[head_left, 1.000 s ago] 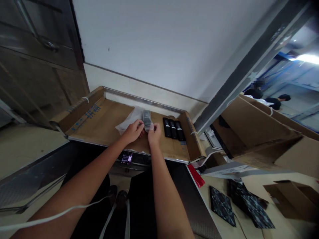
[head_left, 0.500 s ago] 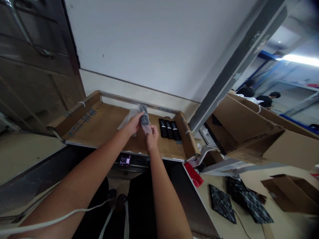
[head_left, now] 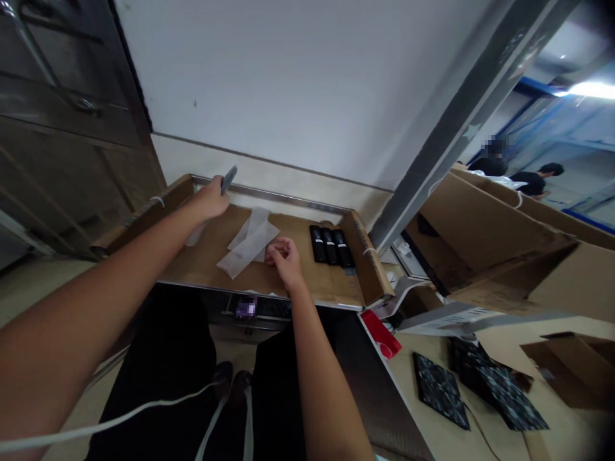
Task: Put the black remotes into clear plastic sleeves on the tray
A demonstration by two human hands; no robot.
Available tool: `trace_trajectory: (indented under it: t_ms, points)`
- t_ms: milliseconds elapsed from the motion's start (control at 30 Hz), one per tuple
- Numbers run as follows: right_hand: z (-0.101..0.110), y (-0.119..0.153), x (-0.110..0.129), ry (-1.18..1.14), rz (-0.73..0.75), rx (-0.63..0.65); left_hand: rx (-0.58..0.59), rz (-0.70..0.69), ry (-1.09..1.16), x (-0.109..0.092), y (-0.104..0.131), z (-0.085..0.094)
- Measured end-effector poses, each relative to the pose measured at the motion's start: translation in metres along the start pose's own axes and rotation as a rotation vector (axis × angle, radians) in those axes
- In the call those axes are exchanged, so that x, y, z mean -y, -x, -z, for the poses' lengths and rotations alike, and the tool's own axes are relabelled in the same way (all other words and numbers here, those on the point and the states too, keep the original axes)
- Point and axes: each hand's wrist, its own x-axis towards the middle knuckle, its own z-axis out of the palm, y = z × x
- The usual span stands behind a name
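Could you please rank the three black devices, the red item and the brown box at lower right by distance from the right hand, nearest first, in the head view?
From the right hand:
1. Three black devices: just to its right.
2. Red item: farther right and lower.
3. Brown box: far lower right.

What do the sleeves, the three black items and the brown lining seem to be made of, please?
Sleeves: probably thin plastic film, matte and milky, as overlapping layers look whiter.
Three black items: perhaps hard plastic, judging by their clean, matching outlines; too small to be sure of the finish.
Brown lining: apparently cardboard, dull, with its right side folded up stiffly.
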Motion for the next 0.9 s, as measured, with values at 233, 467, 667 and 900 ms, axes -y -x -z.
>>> trace_trajectory:
  t_ms: [233,467,667,900]
  points:
    - [0.001,-0.001,-0.002,-0.013,-0.008,-0.054,0.093,0.301,-0.534,0.049,0.027,-0.013]
    - [0.002,-0.002,-0.002,-0.015,-0.006,-0.075,-0.018,0.159,-0.622,0.088,0.037,-0.023]
    - [0.002,-0.004,-0.004,-0.014,-0.013,-0.084,-0.174,-0.158,-0.583,0.075,0.045,-0.027]
    - [0.004,-0.007,-0.008,0.007,-0.025,-0.104,0.067,-0.236,0.043,0.082,0.066,-0.071]
